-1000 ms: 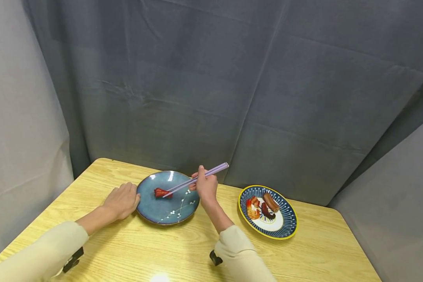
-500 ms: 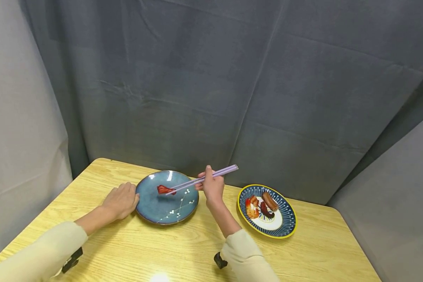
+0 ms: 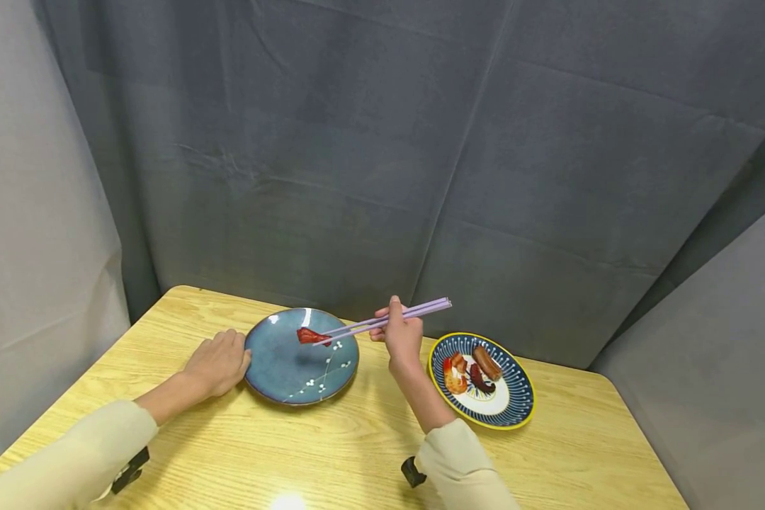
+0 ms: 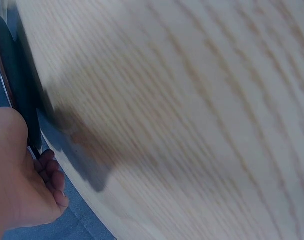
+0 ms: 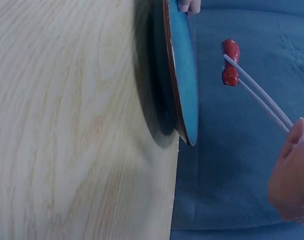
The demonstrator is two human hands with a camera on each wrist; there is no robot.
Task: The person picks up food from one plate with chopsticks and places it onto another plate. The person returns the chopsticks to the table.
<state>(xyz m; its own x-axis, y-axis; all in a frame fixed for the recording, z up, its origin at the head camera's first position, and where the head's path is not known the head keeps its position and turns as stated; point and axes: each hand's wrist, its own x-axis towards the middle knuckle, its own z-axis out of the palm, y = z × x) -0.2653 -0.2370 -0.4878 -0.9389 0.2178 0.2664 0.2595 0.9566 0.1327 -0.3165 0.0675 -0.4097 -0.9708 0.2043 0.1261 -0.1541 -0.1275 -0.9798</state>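
Note:
My right hand (image 3: 403,336) holds a pair of lilac chopsticks (image 3: 430,307) near their back half. Their tips pinch a glossy red piece of food (image 3: 311,336), shaped like a small drumstick; the right wrist view shows this red piece (image 5: 231,52) lifted above the plate. Below it lies a round blue plate (image 3: 274,372) with a white blossom pattern. At that plate's left edge, my left hand (image 3: 219,363) grips the rim. The left wrist view shows the left hand (image 4: 24,180) with its thumb at the rim and fingers curled beneath.
To the right sits a patterned plate (image 3: 521,397) with a yellow rim. It holds a shrimp (image 3: 454,380), a sausage-like brown piece (image 3: 487,363) and a dark red curled piece (image 3: 481,380). A grey curtain (image 3: 357,177) hangs behind the wooden table (image 3: 331,453).
The right hand has moved to the right with the chopsticks, and the red piece has risen off the blue plate and shifted right with them. My left hand has stayed at the rim.

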